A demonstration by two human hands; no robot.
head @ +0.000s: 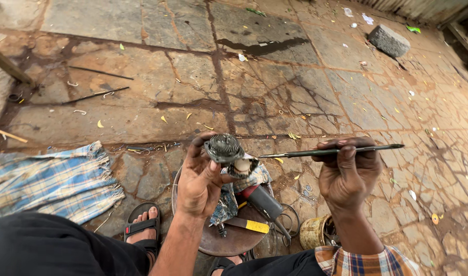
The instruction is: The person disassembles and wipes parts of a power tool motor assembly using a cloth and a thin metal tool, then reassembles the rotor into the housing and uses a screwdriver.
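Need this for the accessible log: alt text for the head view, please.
Seen from above, the left hand holds up a small round metal part while the right hand grips a thin dark tool pointing sideways. Below lie a round metal plate with tools, a checked cloth and a cracked stone floor.

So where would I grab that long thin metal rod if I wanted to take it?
Take the rod by its bare right-hand end, coming in from the right. It lies level across the right hand, whose fingers cover the middle, and the left tip points toward the round metal part in the left hand.
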